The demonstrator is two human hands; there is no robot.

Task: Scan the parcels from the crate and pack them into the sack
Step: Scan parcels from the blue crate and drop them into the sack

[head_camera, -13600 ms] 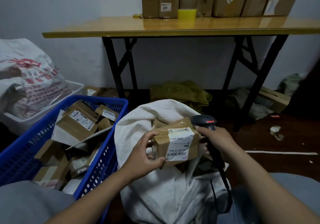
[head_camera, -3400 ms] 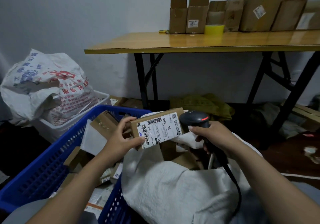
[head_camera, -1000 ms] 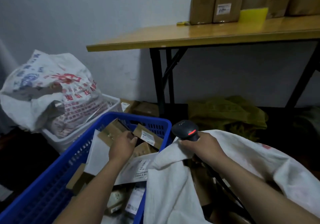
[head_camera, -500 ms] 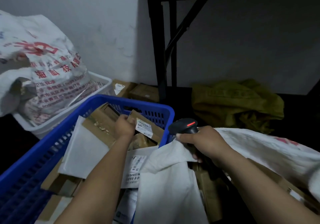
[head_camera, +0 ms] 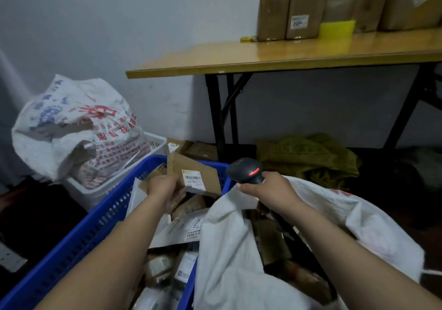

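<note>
1. While I am reaching into the blue crate (head_camera: 91, 228), my left hand (head_camera: 165, 191) is gripping a brown cardboard parcel (head_camera: 211, 178) by its near edge, its label facing me, tilted up at the crate's far end.
2. My right hand (head_camera: 271, 196) is clenching the black scanner (head_camera: 245, 169), its red light glowing, while pinching the rim of the white sack (head_camera: 229, 250) just beside the crate.
3. Packed parcels (head_camera: 270, 240) are showing inside the sack's open mouth.
4. Behind, a wooden table (head_camera: 275, 58) is carrying a row of boxes (head_camera: 303, 15).
</note>
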